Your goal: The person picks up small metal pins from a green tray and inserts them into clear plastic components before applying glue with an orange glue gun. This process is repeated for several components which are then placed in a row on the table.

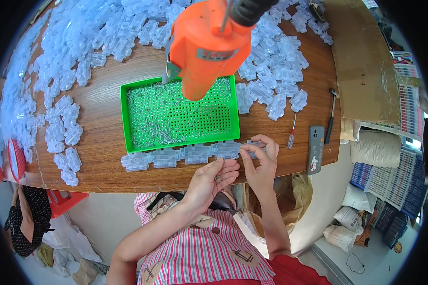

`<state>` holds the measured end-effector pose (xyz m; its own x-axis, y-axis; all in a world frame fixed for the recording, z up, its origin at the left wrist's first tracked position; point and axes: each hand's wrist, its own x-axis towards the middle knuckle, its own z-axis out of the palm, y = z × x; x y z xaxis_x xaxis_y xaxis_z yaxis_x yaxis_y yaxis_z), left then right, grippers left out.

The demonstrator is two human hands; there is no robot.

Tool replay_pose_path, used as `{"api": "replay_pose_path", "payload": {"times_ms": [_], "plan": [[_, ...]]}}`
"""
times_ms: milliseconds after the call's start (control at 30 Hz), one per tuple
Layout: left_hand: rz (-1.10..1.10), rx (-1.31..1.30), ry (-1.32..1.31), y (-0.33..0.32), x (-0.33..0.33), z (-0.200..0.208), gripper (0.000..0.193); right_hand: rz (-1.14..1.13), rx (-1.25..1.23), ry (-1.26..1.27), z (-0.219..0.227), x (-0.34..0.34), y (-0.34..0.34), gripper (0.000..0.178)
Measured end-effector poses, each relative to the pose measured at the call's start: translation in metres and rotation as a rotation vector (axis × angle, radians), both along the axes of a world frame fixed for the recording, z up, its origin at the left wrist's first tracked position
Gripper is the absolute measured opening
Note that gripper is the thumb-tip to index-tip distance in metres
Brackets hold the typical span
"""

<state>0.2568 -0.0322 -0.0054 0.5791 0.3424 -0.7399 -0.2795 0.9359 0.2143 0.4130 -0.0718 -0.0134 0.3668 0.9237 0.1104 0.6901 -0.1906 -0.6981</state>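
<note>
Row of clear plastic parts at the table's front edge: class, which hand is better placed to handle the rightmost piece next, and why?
Probably the right hand: its fingertips already pinch the rightmost piece of the row of clear plastic parts. The left hand lies palm-up nearer the body, cupping small screws, so it looks busy.

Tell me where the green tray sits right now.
In the head view the green tray lies mid-table on the wooden table, under the hanging orange power screwdriver, just behind the row of clear plastic parts.
</note>
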Motion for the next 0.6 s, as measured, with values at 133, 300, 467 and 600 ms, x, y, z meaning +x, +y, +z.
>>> {"api": "replay_pose_path", "payload": {"times_ms": [133,300,467,600], "plan": [[-0.027,-0.007,-0.039,0.002,-0.004,0.004,0.045,0.001,0.017,-0.004,0.007,-0.001,0.001,0.017],[0.062,-0.078,-0.225,0.006,-0.008,0.01,0.062,0.038,0.07,-0.01,0.04,-0.011,-0.008,0.021],[0.183,-0.154,-0.437,0.007,-0.006,0.01,0.065,0.165,0.002,-0.022,0.053,-0.027,-0.011,0.016],[0.112,-0.055,-0.41,0.004,-0.007,0.013,0.065,0.129,-0.017,-0.047,0.051,-0.035,-0.009,0.015]]}}
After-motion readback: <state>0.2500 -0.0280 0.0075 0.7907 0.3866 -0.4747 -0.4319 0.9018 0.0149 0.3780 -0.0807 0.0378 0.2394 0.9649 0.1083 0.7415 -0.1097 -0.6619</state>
